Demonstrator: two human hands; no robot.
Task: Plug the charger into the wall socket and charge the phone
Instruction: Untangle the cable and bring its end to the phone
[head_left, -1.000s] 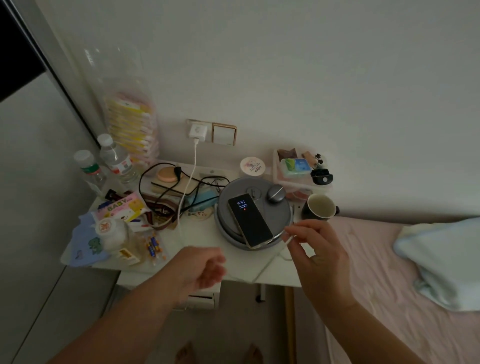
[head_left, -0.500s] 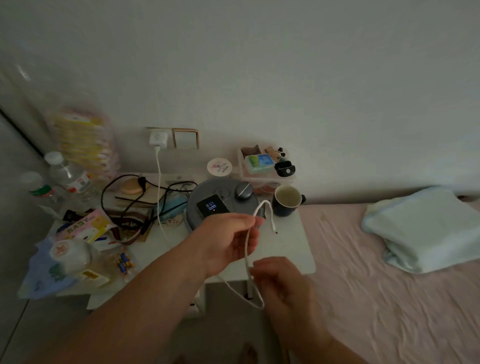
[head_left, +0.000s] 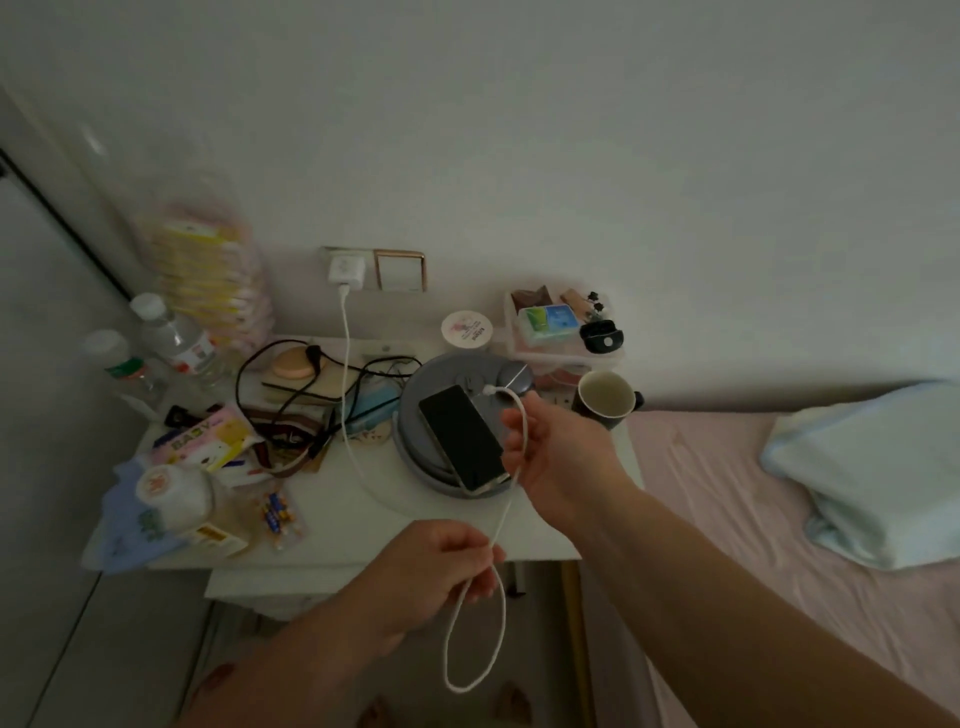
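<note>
We cannot see the socket (head_left: 332, 253) behind the charger (head_left: 346, 270). The right hand (head_left: 558, 457) covers the phone's (head_left: 462, 437) lower corner, and the cable's (head_left: 344, 374) route there is hidden.

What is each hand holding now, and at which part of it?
Both hold the thin white charging cable. The right hand pinches it just behind its free plug end; the left hand grips it lower down, where it hangs in a loop.

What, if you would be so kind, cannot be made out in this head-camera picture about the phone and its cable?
- Phone port: too small and dark to show.
- Whether the cable plug tip is touching anything: too small.
- Cable grip inside the left hand: hidden by curled fingers.
- Charger seating in the socket: blurred.
</note>
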